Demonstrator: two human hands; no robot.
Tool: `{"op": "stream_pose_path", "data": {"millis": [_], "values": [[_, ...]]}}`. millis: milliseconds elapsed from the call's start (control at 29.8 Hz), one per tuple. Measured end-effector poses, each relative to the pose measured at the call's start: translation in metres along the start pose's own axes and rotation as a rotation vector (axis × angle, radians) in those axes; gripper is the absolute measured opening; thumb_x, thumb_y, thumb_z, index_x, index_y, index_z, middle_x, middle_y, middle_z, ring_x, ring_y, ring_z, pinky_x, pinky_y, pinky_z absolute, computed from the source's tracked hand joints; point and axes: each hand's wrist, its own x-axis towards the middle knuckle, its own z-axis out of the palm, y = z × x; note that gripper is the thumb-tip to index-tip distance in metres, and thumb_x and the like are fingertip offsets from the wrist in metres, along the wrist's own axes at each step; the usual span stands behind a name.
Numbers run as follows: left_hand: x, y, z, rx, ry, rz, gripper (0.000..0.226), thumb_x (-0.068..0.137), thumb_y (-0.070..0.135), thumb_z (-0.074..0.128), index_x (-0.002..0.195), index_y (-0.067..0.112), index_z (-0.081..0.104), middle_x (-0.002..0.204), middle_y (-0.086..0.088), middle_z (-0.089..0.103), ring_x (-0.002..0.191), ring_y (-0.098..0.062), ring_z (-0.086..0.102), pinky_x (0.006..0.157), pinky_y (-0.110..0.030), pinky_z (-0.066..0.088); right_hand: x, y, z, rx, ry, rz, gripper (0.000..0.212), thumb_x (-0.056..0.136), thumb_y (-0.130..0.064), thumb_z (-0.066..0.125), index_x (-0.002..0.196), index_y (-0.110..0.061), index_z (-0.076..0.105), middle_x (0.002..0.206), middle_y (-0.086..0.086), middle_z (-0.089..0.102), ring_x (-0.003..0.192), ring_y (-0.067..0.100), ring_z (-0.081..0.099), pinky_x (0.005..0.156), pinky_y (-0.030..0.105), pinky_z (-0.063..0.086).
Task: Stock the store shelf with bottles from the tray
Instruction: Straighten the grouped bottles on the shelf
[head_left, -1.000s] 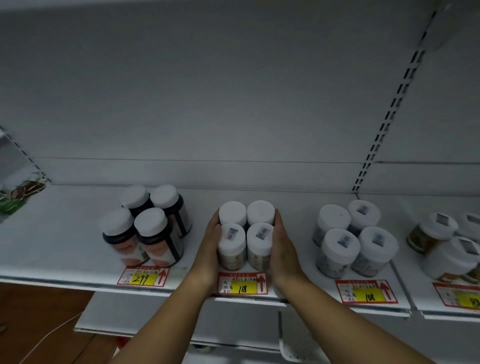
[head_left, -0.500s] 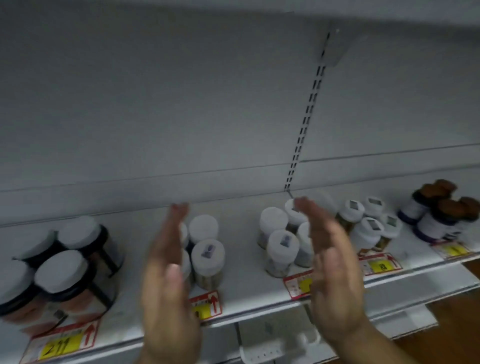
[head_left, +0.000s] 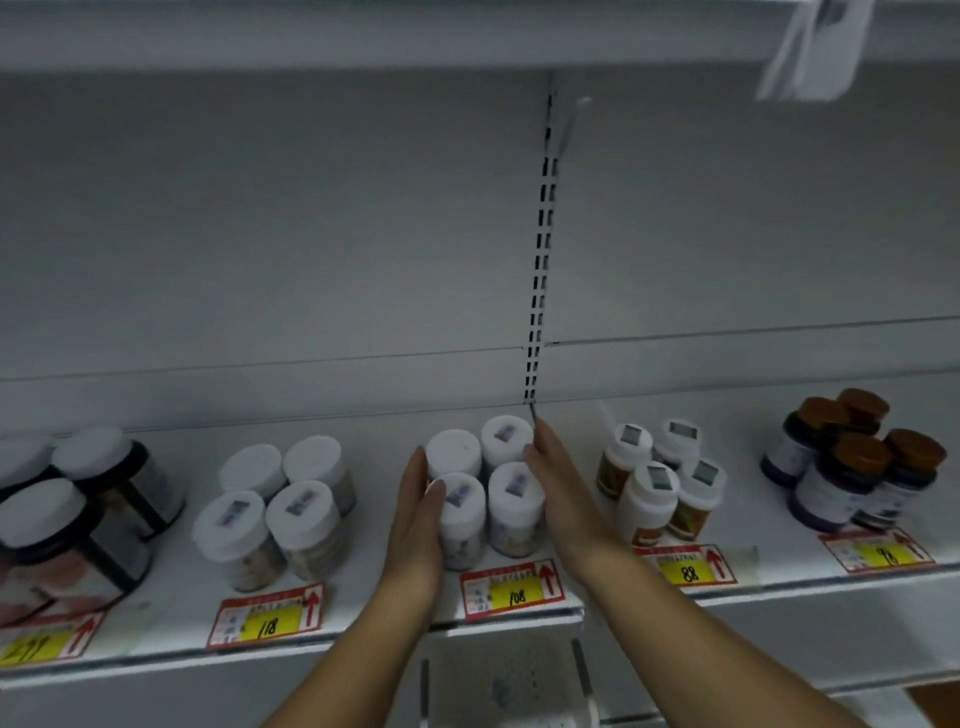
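Note:
Four white-capped bottles (head_left: 485, 486) stand in a tight square on the white shelf (head_left: 374, 608), behind the price tag marked 108 (head_left: 511, 590). My left hand (head_left: 418, 525) lies flat against the group's left side, its thumb over the front-left cap. My right hand (head_left: 558, 491) presses flat along the right side, fingertips reaching the back bottle. The group is squeezed between both palms. A white mesh tray (head_left: 501, 675) shows below the shelf edge between my forearms; what it holds is too blurred to tell.
To the left stand another white-capped group (head_left: 280, 509) and dark bottles with white caps (head_left: 78, 514). To the right are small amber bottles (head_left: 660, 483) and brown-capped dark bottles (head_left: 857, 467). A slotted upright (head_left: 540, 260) runs up the back panel. An upper shelf (head_left: 415, 36) hangs overhead.
Both hands let go of the group at the 118 tag, lifted apart, moved right, and now press against the group at the 108 tag. The view shifted right.

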Motion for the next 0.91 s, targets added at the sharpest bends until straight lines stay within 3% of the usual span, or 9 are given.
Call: {"op": "stream_pose_path", "data": {"millis": [67, 168, 302, 436, 570, 671, 738, 838, 906], "values": [[-0.002, 0.003, 0.007, -0.001, 0.002, 0.007, 0.047, 0.086, 0.039, 0.047, 0.132, 0.035, 0.046, 0.134, 0.003, 0.057, 0.119, -0.02, 0.057, 0.104, -0.05, 0.042, 0.003, 0.006, -0.002, -0.012, -0.039, -0.008, 0.044, 0.098, -0.028, 0.041, 0.142, -0.027, 0.033, 0.146, -0.004, 0.042, 0.131, 0.016, 0.042, 0.113, 0.039, 0.033], [-0.005, 0.005, 0.014, -0.031, 0.041, 0.012, 0.046, 0.081, 0.039, 0.048, 0.126, 0.039, 0.05, 0.129, 0.005, 0.061, 0.115, -0.019, 0.06, 0.103, -0.051, 0.044, 0.001, 0.009, -0.004, -0.024, -0.033, -0.033, 0.033, 0.097, -0.029, 0.042, 0.129, -0.038, 0.045, 0.134, -0.007, 0.052, 0.125, 0.015, 0.049, 0.108, 0.038, 0.038], [-0.005, 0.009, 0.018, -0.058, 0.046, 0.0, 0.045, 0.08, 0.04, 0.049, 0.124, 0.038, 0.052, 0.126, 0.004, 0.063, 0.109, -0.017, 0.064, 0.098, -0.047, 0.048, -0.002, 0.008, -0.005, -0.019, -0.016, 0.008, 0.047, 0.097, -0.038, 0.04, 0.143, -0.03, 0.031, 0.149, -0.002, 0.039, 0.134, 0.017, 0.04, 0.113, 0.045, 0.032], [-0.007, 0.008, 0.013, -0.036, 0.093, 0.014, 0.042, 0.097, 0.03, 0.039, 0.139, 0.033, 0.038, 0.145, 0.005, 0.045, 0.128, -0.016, 0.047, 0.11, -0.043, 0.034, -0.016, -0.006, -0.007, -0.015, -0.01, -0.035, 0.052, 0.096, -0.039, 0.04, 0.145, -0.032, 0.023, 0.146, -0.018, 0.03, 0.13, 0.0, 0.032, 0.11, 0.024, 0.027], [-0.031, 0.029, 0.006, 0.093, 0.248, 0.385, 0.039, 0.091, 0.027, 0.045, 0.123, 0.049, 0.044, 0.132, 0.03, 0.043, 0.121, 0.021, 0.037, 0.097, -0.005, 0.031, -0.066, -0.031, -0.024, 0.013, -0.016, -0.322, 0.051, 0.083, -0.038, 0.056, 0.132, -0.04, 0.045, 0.138, -0.027, 0.047, 0.127, -0.011, 0.039, 0.099, 0.006, 0.037], [-0.047, 0.053, 0.027, 0.066, 0.121, 0.718, 0.039, 0.086, 0.024, 0.045, 0.123, 0.035, 0.053, 0.141, 0.001, 0.049, 0.137, -0.005, 0.036, 0.107, -0.012, 0.031, -0.08, -0.056, -0.061, 0.012, 0.188, -0.47, 0.042, 0.081, -0.034, 0.056, 0.122, -0.04, 0.056, 0.129, -0.022, 0.058, 0.123, -0.005, 0.049, 0.096, 0.006, 0.039], [-0.052, 0.054, 0.055, 0.106, -0.064, 0.814, 0.038, 0.087, 0.021, 0.043, 0.123, 0.028, 0.054, 0.141, 0.004, 0.05, 0.14, -0.013, 0.033, 0.111, -0.019, 0.028, -0.069, -0.062, -0.093, 0.024, 0.391, -0.479, 0.031, 0.086, -0.023, 0.055, 0.114, -0.035, 0.061, 0.118, -0.016, 0.065, 0.11, -0.008, 0.056, 0.086, 0.002, 0.042], [-0.056, 0.04, 0.101, 0.096, -0.208, 0.534, 0.033, 0.091, 0.024, 0.044, 0.119, 0.04, 0.049, 0.142, 0.019, 0.044, 0.14, -0.002, 0.029, 0.111, -0.011, 0.024, -0.041, -0.049, -0.125, -0.039, 0.469, -0.282, 0.032, 0.095, -0.015, 0.048, 0.127, -0.019, 0.052, 0.134, 0.003, 0.053, 0.113, 0.002, 0.053, 0.078, 0.001, 0.04], [-0.051, 0.024, 0.127, 0.119, -0.225, 0.343, 0.029, 0.095, 0.032, 0.044, 0.121, 0.046, 0.041, 0.144, 0.019, 0.037, 0.133, 0.014, 0.026, 0.1, 0.004, 0.02, -0.026, -0.031, -0.138, -0.01, 0.435, -0.122, 0.039, 0.098, -0.02, 0.043, 0.137, -0.02, 0.041, 0.145, 0.002, 0.041, 0.118, 0.006, 0.041, 0.087, 0.013, 0.036]]}}
